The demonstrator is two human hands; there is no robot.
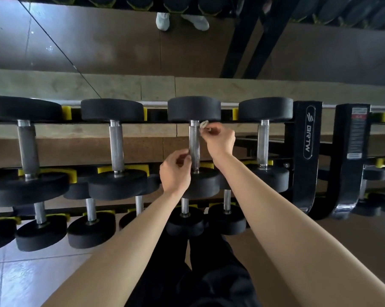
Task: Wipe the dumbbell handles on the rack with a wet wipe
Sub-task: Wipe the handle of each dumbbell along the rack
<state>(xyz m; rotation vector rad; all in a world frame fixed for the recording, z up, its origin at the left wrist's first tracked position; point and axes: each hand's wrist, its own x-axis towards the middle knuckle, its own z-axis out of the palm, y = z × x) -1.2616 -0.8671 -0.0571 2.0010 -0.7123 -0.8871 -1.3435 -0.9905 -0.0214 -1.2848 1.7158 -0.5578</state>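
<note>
Knurled steel is under both hands: the handle (pixel 194 145) of the third dumbbell along the top tier of the rack (pixel 306 156) is being worked. It runs front to back between two black round heads, the far head (pixel 193 108) at the rack's back rail, the near head (pixel 201 182) at its front rail.

A small crumpled white wet wipe (pixel 203 125) is pinched in the right hand (pixel 219 140), thumb and fingertips closed tight on it, and is pressed against the right side of the handle at its far end, just under the far head. The rest of that hand is curled loosely.

The left hand (pixel 175 172) is brought in from the left at the handle's near half. Its fingers are curled and partly closed, the fingertips (pixel 186 154) touching the bar's left side; whether anything is held between them cannot be told.

Neighbouring dumbbells are seen on either side on the same tier, with smaller ones on the tier beneath. Black rack uprights are seen at the right end.
</note>
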